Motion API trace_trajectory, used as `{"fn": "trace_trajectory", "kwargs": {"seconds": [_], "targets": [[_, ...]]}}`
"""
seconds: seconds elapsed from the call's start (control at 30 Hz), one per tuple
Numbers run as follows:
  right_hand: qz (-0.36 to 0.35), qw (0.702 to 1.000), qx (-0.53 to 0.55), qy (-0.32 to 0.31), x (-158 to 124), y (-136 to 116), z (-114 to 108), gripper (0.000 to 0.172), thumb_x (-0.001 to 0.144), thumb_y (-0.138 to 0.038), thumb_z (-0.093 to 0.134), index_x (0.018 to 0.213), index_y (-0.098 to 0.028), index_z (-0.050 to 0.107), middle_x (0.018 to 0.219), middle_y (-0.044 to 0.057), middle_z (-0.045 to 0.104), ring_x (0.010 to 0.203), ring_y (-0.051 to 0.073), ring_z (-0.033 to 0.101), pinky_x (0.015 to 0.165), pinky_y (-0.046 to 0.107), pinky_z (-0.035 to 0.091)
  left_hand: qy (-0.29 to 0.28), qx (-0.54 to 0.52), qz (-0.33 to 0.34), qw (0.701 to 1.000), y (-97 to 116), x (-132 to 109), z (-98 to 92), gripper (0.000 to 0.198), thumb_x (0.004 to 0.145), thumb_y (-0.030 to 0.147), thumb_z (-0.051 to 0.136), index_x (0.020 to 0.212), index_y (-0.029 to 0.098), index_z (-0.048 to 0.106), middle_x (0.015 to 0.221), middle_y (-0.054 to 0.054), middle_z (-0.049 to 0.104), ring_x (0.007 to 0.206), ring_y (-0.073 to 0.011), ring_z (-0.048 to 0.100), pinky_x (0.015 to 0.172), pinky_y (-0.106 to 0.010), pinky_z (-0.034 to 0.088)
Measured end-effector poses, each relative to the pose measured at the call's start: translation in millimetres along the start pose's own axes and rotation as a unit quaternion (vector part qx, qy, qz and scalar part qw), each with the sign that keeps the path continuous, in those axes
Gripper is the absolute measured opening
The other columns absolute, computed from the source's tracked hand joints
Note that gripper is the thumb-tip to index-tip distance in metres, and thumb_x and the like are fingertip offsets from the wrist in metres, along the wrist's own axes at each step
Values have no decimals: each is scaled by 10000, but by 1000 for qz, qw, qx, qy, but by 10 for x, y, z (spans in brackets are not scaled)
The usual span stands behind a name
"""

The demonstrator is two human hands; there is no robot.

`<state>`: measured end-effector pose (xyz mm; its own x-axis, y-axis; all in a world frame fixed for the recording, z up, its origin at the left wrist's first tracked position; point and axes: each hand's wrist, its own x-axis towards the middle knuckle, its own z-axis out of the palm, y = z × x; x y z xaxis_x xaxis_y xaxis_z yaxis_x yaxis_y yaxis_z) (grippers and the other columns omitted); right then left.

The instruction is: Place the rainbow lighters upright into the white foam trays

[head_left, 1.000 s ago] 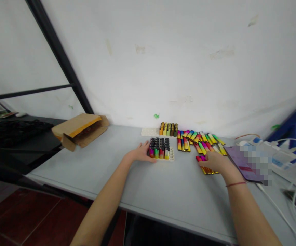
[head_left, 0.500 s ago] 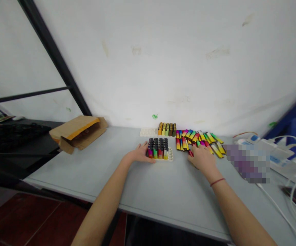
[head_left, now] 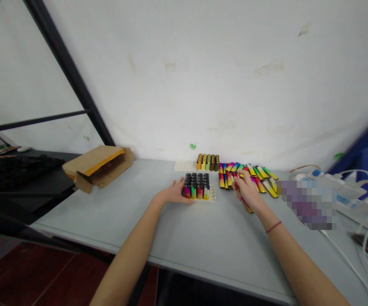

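Lighter tray (head_left: 212,195) against left hand (head_left: 173,194)

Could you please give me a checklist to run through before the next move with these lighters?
1. The left hand rests against the near tray, at its left edge: ok.
2. The standing lighters in that tray are upright: ok.
3. Free holes in the near tray: ok, along its right side.
4. The right hand is on the loose lighters: ok.
5. The right hand actually grips a lighter: cannot tell.

Blurred patch (head_left: 308,203), lighters (head_left: 262,183) partly under right hand (head_left: 249,191)
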<state>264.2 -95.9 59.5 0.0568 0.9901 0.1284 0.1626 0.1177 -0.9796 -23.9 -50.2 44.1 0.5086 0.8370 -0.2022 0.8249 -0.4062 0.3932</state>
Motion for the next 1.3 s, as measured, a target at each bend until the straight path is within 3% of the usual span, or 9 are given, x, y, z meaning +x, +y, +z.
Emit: {"fn": "trace_trajectory", "kwargs": {"seconds": [0.1, 0.23, 0.33, 0.47, 0.6, 0.8, 1.13, 1.3], "targets": [[-1, 995, 91, -30, 0, 48, 77, 379, 817, -561, 473, 927, -199, 470, 560, -97, 382, 382, 68, 329, 373, 205, 284, -2, 2, -1, 1000, 12, -1, -5, 1177, 615, 676, 646, 1492, 142, 71, 1554, -132, 43, 1420, -319, -6, 1138, -498, 9], [6, 982, 183, -48, -4, 121, 184, 417, 796, -613, 521, 909, -216, 458, 600, -71, 466, 472, 84, 438, 456, 209, 382, 2, 4, -1, 1000, 17, 1, -5, 1155, 614, 677, 645, 1492, 179, 85, 1557, -110, 36, 1418, -326, -6, 1137, -502, 4], [55, 967, 245, -46, -3, 164, 272, 429, 781, -650, 518, 839, -231, 444, 518, -99, 377, 397, 70, 349, 400, 186, 321, 0, 0, 0, 1000, 12, 4, 0, 1147, 616, 685, 639, 1491, 193, 86, 1558, -101, 34, 1420, -319, 2, 1137, -500, -6], [134, 963, 235, -4, 1, 179, 344, 560, 795, -734, 353, 572, -220, 368, 393, -90, 236, 312, 62, 191, 315, 198, 149, 2, 4, -3, 1000, 8, 4, 6, 1175, 615, 681, 636, 1492, 154, 59, 1555, -123, 13, 1421, -318, -6, 1134, -502, -11], [168, 960, 219, 53, -8, 152, 364, 554, 851, -620, 302, 461, -227, 290, 337, -72, 192, 280, 63, 136, 308, 218, 83, -1, 9, -4, 1000, 13, 0, 2, 1150, 627, 676, 630, 1492, 172, 65, 1557, -106, 39, 1418, -325, -10, 1136, -509, 5], [172, 958, 210, 90, -9, 143, 388, 481, 869, -468, 273, 449, -235, 278, 320, -61, 201, 281, 72, 141, 311, 219, 83, 0, 18, -9, 1000, 26, 0, -6, 1129, 624, 691, 638, 1488, 195, 107, 1559, -100, 47, 1414, -343, -2, 1137, -511, 13], [185, 958, 199, 88, 6, 150, 388, 470, 872, -496, 280, 478, -240, 287, 330, -64, 219, 289, 80, 155, 316, 229, 90, -2, 24, -16, 1000, 38, -4, -6, 1110, 622, 675, 642, 1482, 181, 143, 1556, -104, 92, 1415, -342, 6, 1140, -506, 36], [184, 954, 216, 97, -32, 91, 380, 503, 865, -572, 277, 491, -236, 290, 341, -71, 198, 294, 73, 134, 318, 224, 88, 0, 14, -10, 1000, 11, -2, 5, 1164, 614, 690, 636, 1492, 168, 77, 1556, -111, 40, 1418, -318, -2, 1141, -493, 8]]}}
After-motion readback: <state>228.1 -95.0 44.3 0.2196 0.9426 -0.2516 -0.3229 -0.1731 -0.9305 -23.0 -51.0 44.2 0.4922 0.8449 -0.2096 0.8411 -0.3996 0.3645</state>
